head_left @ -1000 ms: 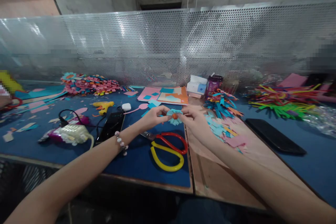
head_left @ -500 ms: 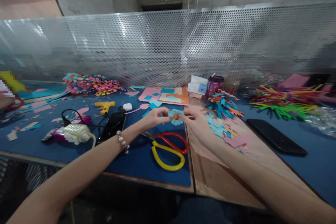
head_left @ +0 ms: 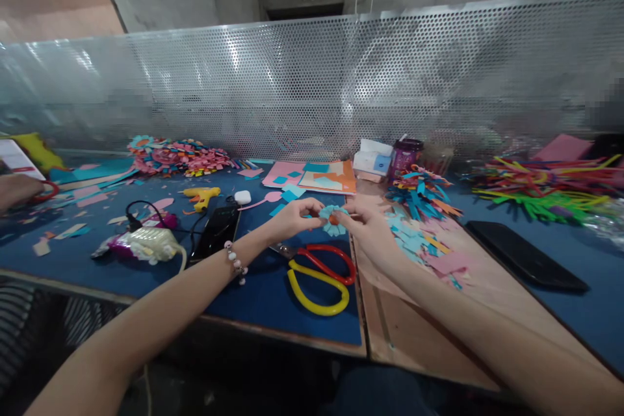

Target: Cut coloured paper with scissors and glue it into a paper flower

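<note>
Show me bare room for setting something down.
Bare blue tabletop lies between the left forearm and the yellow-and-red metal scissors; bare brown wooden board lies between those scissors and the right forearm. Crowded: around the multicoloured paper-flower heap and the red, yellow and green strips.

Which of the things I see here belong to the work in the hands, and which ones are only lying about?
Likely part of the work:
blue flower, held by the left hand and right hand
scissors with red and yellow handles
yellow glue gun
loose blue and pink pieces

Probably just lying about:
flat black object
tissue pack
purple container
</note>
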